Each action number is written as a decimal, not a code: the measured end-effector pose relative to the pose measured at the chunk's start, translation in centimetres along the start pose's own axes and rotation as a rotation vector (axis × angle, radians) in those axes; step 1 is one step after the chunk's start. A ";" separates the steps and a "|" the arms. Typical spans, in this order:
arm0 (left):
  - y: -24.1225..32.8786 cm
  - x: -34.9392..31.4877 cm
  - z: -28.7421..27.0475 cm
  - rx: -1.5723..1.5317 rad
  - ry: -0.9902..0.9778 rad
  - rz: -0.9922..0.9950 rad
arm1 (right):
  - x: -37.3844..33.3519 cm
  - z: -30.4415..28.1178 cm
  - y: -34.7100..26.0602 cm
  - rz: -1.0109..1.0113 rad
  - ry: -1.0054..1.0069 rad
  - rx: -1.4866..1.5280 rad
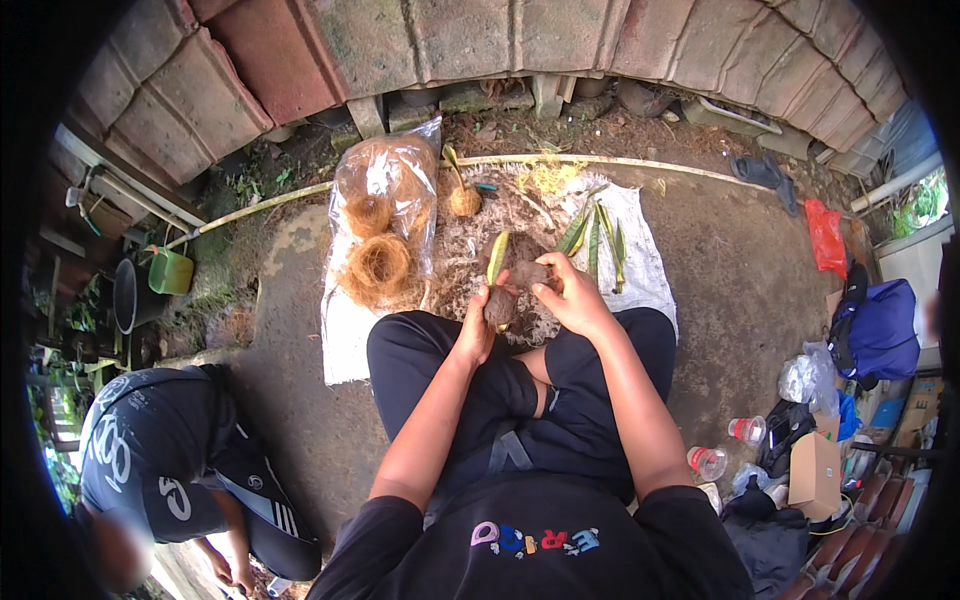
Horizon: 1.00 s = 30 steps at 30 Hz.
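My left hand (474, 328) is closed around a dark brown soil ball (500, 308), held upright over my crossed legs. A yellow-edged green snake plant leaf (497, 254) sticks up out of the ball. Beside it, my right hand (577, 302) grips a dark clump of soil (530, 274) between thumb and fingers. Several loose snake plant leaves (596, 240) lie to the right on a white sack (645, 262). Farther off stands a fibre-wrapped ball (464, 202) with a small leaf in it. Brown coconut fibre nests (378, 264) sit to the left.
A clear plastic bag (388, 160) of fibre lies far left on the sack, and yellow string (548, 178) at its far edge. Another person (165, 450) bends down at the lower left. Plastic cups (708, 462), a cardboard box (815, 474) and a red bag (825, 236) are at right.
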<state>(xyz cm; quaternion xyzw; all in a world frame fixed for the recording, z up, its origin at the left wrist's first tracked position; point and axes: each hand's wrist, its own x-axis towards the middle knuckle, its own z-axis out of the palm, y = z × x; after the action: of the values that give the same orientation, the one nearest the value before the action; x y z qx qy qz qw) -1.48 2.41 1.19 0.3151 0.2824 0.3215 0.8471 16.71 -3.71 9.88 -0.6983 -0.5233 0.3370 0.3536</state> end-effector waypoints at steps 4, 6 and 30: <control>0.5 0.4 -0.7 -0.001 0.022 -0.062 | 1.4 0.5 0.8 -0.073 0.098 -0.115; 0.0 1.1 -1.8 0.034 0.167 -0.025 | 2.2 0.0 2.5 0.026 0.170 -0.080; 0.2 0.6 -0.2 0.305 0.413 0.211 | -0.9 5.1 8.5 0.213 0.129 0.482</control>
<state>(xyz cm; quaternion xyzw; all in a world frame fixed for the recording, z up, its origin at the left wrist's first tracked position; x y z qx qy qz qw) -1.31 3.04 1.04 0.3943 0.4597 0.4194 0.6762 16.42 -5.61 0.16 -0.6652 -0.3280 0.4420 0.5046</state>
